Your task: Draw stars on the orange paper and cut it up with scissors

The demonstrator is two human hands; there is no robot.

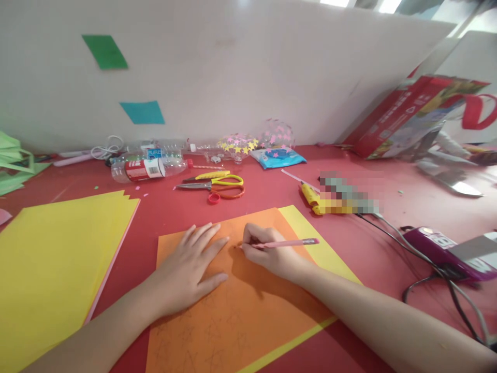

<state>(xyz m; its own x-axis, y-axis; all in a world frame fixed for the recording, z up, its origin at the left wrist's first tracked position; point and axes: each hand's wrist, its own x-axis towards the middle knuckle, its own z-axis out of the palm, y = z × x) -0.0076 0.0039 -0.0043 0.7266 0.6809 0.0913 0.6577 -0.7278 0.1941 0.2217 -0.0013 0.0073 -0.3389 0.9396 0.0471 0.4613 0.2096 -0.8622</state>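
Observation:
On the red table lies an orange sheet of paper [267, 311], with a yellow sheet [310, 238] showing beneath its right edge. Pencil-drawn stars [209, 331] cover its lower left part. My left hand [190, 269] rests flat on the orange sheet, fingers spread, holding nothing. In my right hand [272, 254] a pink pencil [291, 243] is gripped, its eraser end pointing right. The pencil's tip is at the paper, just right of my left fingertips.
A stack of yellow paper [58, 259] lies at left. Behind the sheet are scissors [209, 185], plastic bottles [147, 168], a blue packet [277, 158] and a star-covered clear dome [237, 145]. A yellow glue gun [310, 197], cables [438, 269] and a red bag [396, 119] are at right.

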